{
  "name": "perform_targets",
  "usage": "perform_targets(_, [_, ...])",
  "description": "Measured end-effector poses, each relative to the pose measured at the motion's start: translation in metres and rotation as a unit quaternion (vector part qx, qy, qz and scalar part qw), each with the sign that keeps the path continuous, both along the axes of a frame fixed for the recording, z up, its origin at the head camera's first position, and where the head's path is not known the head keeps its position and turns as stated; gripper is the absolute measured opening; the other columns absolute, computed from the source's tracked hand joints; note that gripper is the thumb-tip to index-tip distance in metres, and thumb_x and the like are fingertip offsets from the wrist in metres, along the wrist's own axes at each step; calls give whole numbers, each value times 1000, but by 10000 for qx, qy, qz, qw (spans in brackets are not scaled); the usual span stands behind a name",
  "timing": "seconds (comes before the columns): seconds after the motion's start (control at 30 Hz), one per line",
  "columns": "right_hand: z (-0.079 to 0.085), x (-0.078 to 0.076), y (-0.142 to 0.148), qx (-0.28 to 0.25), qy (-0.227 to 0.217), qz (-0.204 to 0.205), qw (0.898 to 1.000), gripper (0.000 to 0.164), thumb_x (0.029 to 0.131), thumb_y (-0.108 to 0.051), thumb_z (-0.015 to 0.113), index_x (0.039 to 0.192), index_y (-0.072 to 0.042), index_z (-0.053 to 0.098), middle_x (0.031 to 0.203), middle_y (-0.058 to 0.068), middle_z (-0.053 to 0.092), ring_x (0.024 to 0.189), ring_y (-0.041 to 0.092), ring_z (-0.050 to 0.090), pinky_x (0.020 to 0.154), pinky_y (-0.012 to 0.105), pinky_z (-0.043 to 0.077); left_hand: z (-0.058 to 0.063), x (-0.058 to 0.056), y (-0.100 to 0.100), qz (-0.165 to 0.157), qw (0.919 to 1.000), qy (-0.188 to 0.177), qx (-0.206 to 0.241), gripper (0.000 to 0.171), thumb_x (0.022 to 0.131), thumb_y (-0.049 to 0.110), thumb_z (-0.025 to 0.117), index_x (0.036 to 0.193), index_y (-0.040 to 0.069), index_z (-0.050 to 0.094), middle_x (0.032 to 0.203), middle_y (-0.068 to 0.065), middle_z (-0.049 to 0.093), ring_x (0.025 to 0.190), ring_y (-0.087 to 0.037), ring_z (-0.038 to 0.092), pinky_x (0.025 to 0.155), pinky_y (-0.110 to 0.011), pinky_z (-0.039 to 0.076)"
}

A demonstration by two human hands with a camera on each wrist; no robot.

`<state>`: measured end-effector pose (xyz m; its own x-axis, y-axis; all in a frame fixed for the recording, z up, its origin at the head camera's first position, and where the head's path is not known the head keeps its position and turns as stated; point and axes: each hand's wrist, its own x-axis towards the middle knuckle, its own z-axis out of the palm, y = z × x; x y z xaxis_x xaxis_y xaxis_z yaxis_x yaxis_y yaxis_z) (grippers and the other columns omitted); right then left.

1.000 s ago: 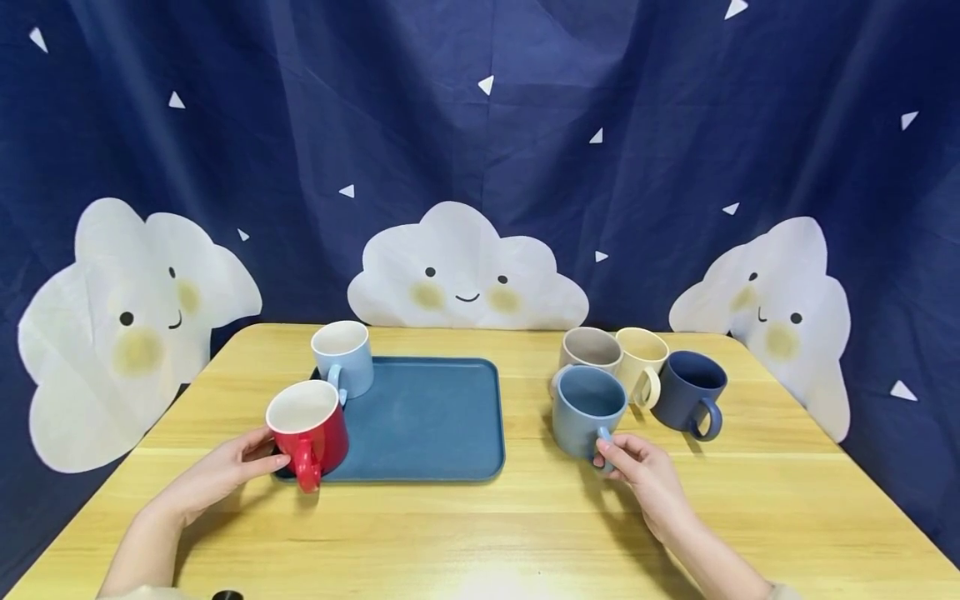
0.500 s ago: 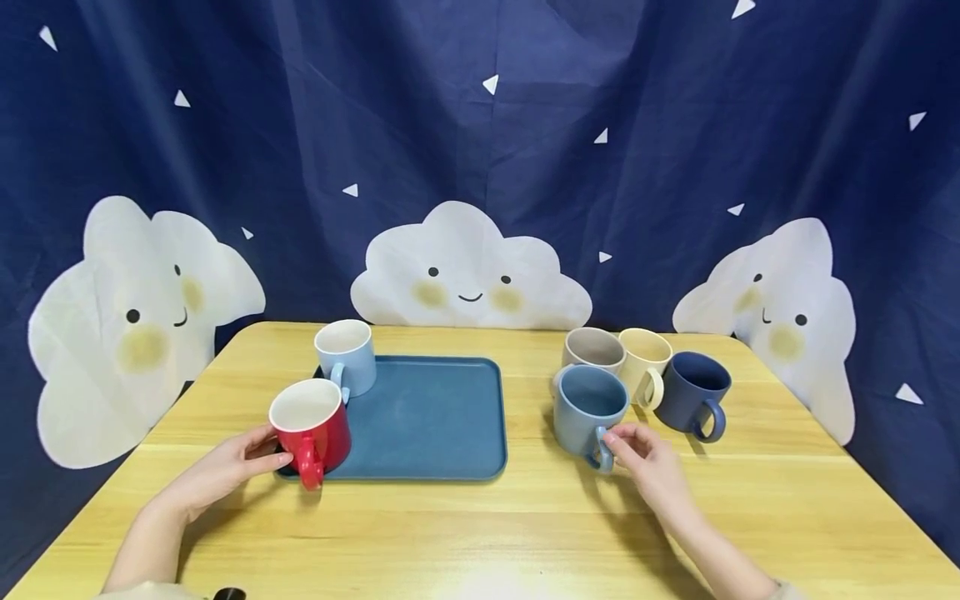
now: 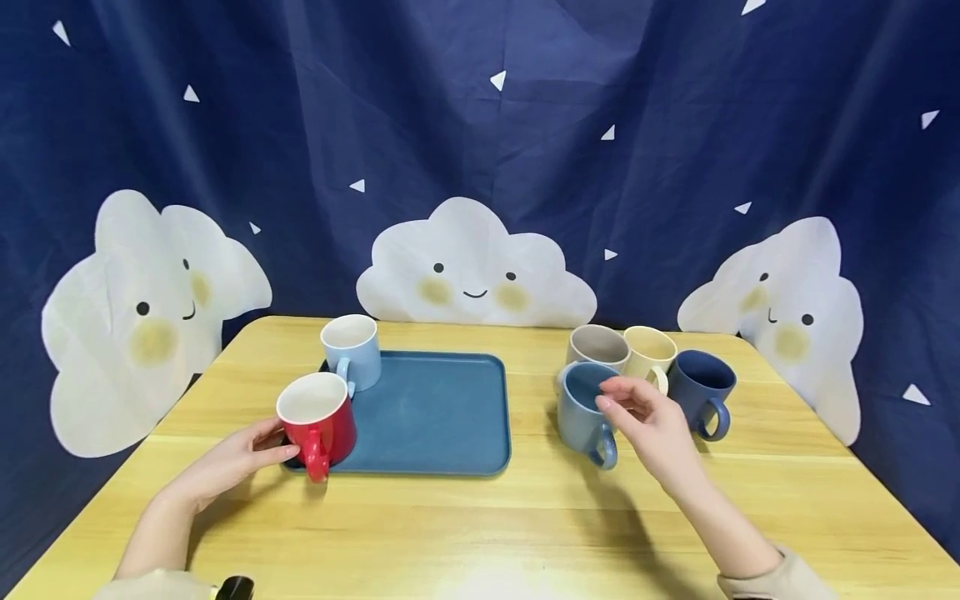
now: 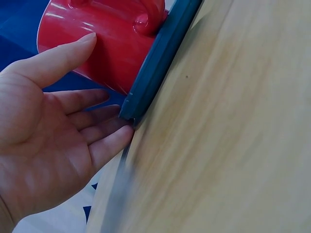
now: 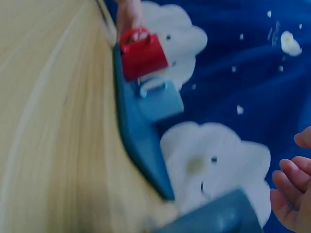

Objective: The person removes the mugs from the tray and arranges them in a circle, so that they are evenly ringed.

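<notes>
A red mug [image 3: 330,429] with a white inside stands on the front left corner of the blue tray [image 3: 442,417]. My left hand [image 3: 236,462] lies beside it, thumb against its side in the left wrist view and the other fingers [image 4: 112,145] loosely extended by the tray's edge. Behind that mug is a light blue mug [image 3: 360,362] at the tray's back left. On the right, my right hand [image 3: 656,425] hovers beside the rim of a grey-blue mug [image 3: 579,421], fingers loosely bent and holding nothing. Its handle points toward me.
Close behind the grey-blue mug stand a taupe mug [image 3: 600,342] and a cream mug [image 3: 647,346], with a navy mug [image 3: 697,383] to their right. All rest on the wooden table [image 3: 465,533]. A dark blue curtain with clouds hangs behind.
My right hand has let go of the grey-blue mug's handle and risen to the level of its rim. The left hand has stayed at the red mug. The view has shifted slightly.
</notes>
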<state>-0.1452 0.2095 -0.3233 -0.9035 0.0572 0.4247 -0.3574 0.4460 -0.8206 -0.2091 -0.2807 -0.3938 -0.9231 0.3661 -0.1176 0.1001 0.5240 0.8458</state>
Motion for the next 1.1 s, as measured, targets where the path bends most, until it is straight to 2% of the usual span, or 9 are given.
perform_targets(0.13, [9,-6,-29,-311,-28,710,9970,19,86,-3,64,102,7,62,89,8,67,82,5,62,74,18,50,2,-2,1,-31,9998,181,-44,71,92,26,57,141,-11,21,139,-33,32,124,-48,35,97,-59,33])
perform_targets(0.2, [11,-10,-45,-235,-74,960,9951,21,86,-6,64,104,5,63,93,11,68,84,7,63,76,21,51,3,-2,2,-39,9998,211,-45,71,92,26,57,141,-11,22,139,-32,32,124,-47,36,98,-58,33])
perform_targets(0.37, [10,-21,-89,50,-315,1521,9878,25,87,-15,65,108,-1,65,98,8,68,90,15,64,78,27,51,5,-4,4,-67,9998,197,38,71,92,26,57,142,-10,21,140,-32,31,125,-47,35,98,-58,34])
perform_targets(0.57, [-2,-33,-141,0,-855,2237,9709,29,89,-23,63,112,-5,64,103,5,67,94,16,62,79,28,50,5,-4,4,-92,9997,204,77,71,92,25,57,141,-11,22,140,-33,31,125,-48,34,98,-59,33])
perform_targets(0.73, [-16,-43,-179,-108,-1317,2303,9641,32,88,-26,65,114,-8,63,103,0,67,96,11,60,78,25,50,4,-3,5,-129,9996,237,123,69,92,24,58,140,-11,24,138,-32,34,124,-47,36,98,-57,34])
perform_targets(0.87, [-28,-48,-204,-115,-1526,2264,9620,34,87,-27,66,115,-7,63,103,-2,67,95,10,60,77,23,50,3,-1,5,-121,9996,200,129,69,91,24,58,140,-11,24,138,-31,34,123,-46,37,98,-56,34])
perform_targets(1.1, [-41,-46,-239,-189,-1849,2391,9530,33,84,-25,68,109,-3,66,95,0,69,88,6,63,73,19,50,2,1,2,-46,9998,112,142,68,92,25,57,140,-11,25,138,-31,35,124,-46,37,98,-59,32])
